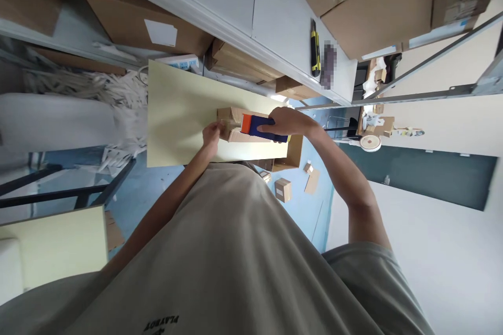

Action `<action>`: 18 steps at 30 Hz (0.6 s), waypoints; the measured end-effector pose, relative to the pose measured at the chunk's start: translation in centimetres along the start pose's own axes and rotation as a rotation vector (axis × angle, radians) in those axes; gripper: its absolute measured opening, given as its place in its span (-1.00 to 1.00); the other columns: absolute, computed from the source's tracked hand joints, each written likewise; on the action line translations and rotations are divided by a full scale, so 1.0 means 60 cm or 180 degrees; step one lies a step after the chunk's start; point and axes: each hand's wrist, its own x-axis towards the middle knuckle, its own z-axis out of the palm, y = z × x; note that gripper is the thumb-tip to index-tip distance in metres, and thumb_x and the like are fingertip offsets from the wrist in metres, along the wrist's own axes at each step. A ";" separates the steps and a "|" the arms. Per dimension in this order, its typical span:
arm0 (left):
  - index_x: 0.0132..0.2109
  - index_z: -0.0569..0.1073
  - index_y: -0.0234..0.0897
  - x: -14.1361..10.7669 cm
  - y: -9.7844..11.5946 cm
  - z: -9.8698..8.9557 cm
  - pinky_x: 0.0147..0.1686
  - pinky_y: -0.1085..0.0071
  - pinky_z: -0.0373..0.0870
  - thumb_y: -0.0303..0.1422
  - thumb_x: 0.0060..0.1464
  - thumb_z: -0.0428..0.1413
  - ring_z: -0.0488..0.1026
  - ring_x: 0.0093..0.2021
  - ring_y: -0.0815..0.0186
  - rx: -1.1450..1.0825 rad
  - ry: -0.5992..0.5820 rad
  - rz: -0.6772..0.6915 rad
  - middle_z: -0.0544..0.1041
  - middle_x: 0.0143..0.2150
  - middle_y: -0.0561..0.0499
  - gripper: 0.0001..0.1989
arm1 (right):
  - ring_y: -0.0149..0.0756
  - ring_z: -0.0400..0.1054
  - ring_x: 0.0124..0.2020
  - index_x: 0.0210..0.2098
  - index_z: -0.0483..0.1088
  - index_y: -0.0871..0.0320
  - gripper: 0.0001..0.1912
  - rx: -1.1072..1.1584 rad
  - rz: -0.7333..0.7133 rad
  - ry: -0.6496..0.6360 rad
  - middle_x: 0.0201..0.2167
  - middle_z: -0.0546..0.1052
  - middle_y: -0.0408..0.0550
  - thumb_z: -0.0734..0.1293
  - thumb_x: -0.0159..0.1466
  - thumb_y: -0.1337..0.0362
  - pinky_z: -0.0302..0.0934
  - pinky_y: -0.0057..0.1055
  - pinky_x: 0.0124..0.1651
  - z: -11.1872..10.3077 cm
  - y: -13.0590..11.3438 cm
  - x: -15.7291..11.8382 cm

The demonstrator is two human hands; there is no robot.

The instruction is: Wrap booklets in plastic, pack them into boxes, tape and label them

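Note:
A long brown cardboard box (pixel 224 114) lies on the pale yellow tabletop (pixel 176 115) in front of my body. My right hand (pixel 288 120) is wrapped round a tape dispenser (pixel 259 126), dark blue with an orange front, held over the top of the box. The dispenser's front end points left and hides part of the box. At the box's left end, my left hand (pixel 211 135) has its fingers closed against the cardboard. A strip that looks like clear tape shows on the box beside those fingers; whether they also pinch it is too small to tell.
A grey shelf (pixel 283 26) runs behind the table, bearing a yellow-black utility knife (pixel 315 49) and large cartons (pixel 393 0). White shredded paper (pixel 118 94) hangs at the left. An open carton (pixel 293 156) stands by the table's right end; a small box (pixel 283 189) lies on the blue floor.

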 end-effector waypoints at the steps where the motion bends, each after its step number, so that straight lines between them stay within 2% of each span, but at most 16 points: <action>1: -0.31 0.53 -0.24 -0.001 -0.002 0.007 -0.39 0.43 0.29 0.08 -0.03 0.33 0.39 -0.42 0.38 -0.0006 0.0097 0.0034 0.54 -0.41 0.04 -0.55 | -0.12 0.49 -0.43 -0.47 0.50 0.12 -0.41 0.0032 0.0054 0.0015 -0.62 0.49 -0.01 0.49 0.29 -0.28 0.29 -0.23 -0.24 0.001 -0.005 -0.001; 5: -0.21 0.53 -0.23 -0.012 -0.005 0.014 -0.29 0.41 0.37 0.04 0.05 0.28 0.46 -0.32 0.33 0.0285 0.0333 0.0398 0.56 -0.33 0.00 -0.58 | -0.13 0.48 -0.46 -0.55 0.45 0.11 -0.37 0.0278 0.0201 -0.0067 -0.65 0.47 -0.01 0.51 0.24 -0.31 0.30 -0.19 -0.24 -0.001 -0.031 -0.010; 7: -0.05 0.54 -0.23 -0.021 -0.002 0.001 -0.23 0.40 0.41 0.02 0.05 0.28 0.50 -0.26 0.30 0.0534 0.0410 0.0534 0.56 -0.26 -0.02 -0.53 | -0.11 0.48 -0.46 -0.57 0.43 0.11 -0.36 0.0221 0.0207 -0.0029 -0.65 0.47 -0.02 0.52 0.22 -0.31 0.31 -0.18 -0.24 -0.001 -0.038 -0.012; 9: 0.16 0.50 -0.21 -0.033 0.012 -0.019 -0.16 0.35 0.47 0.01 0.07 0.28 0.55 -0.13 0.23 0.0834 0.0354 0.0720 0.58 -0.08 -0.11 -0.41 | -0.06 0.51 -0.40 -0.55 0.44 0.12 -0.40 0.0150 0.0166 0.0080 -0.63 0.47 -0.01 0.56 0.20 -0.26 0.32 -0.17 -0.22 0.001 -0.037 -0.011; 11: 0.30 0.44 -0.18 -0.047 0.036 -0.034 0.02 0.22 0.51 -0.01 0.09 0.30 0.53 0.13 0.09 0.1232 0.0001 0.1151 0.51 0.21 -0.24 -0.30 | 0.00 0.54 -0.31 -0.49 0.48 0.13 -0.47 0.0178 0.0053 0.0195 -0.60 0.48 0.00 0.61 0.17 -0.18 0.33 -0.17 -0.17 0.003 -0.031 -0.005; 13: 0.34 0.43 -0.14 -0.060 0.068 -0.037 0.29 0.03 0.40 -0.06 0.03 0.37 0.32 0.42 -0.11 0.1712 -0.0588 0.1750 0.33 0.45 -0.29 -0.24 | 0.05 0.55 -0.23 -0.44 0.50 0.15 -0.50 0.0163 -0.0079 0.0252 -0.56 0.49 0.00 0.64 0.14 -0.14 0.34 -0.18 -0.14 0.006 -0.024 0.003; 15: 0.26 0.51 -0.11 -0.065 0.096 -0.029 0.46 -0.13 0.16 -0.15 -0.08 0.45 0.10 0.55 -0.24 0.2131 -0.1136 0.2218 0.26 0.52 -0.24 -0.27 | 0.09 0.55 -0.19 -0.42 0.51 0.16 -0.48 0.0048 -0.0170 0.0269 -0.55 0.49 0.01 0.65 0.12 -0.15 0.34 -0.18 -0.15 0.008 -0.019 0.014; 16: 0.20 0.55 -0.11 -0.064 0.106 -0.022 0.50 -0.18 0.07 -0.20 -0.12 0.46 0.06 0.57 -0.28 0.2264 -0.1334 0.2352 0.29 0.51 -0.22 -0.31 | 0.10 0.55 -0.18 -0.42 0.50 0.16 -0.47 -0.0016 -0.0193 0.0261 -0.55 0.49 0.01 0.64 0.12 -0.17 0.33 -0.19 -0.15 0.010 -0.017 0.020; 18: 0.12 0.58 -0.13 -0.056 0.117 -0.010 0.52 -0.20 0.03 -0.29 -0.11 0.43 0.11 0.54 -0.27 0.2382 -0.1581 0.2461 0.41 0.42 -0.20 -0.42 | 0.12 0.56 -0.17 -0.42 0.51 0.17 -0.45 -0.0050 -0.0255 0.0288 -0.54 0.49 0.01 0.64 0.11 -0.19 0.33 -0.21 -0.17 0.014 -0.014 0.032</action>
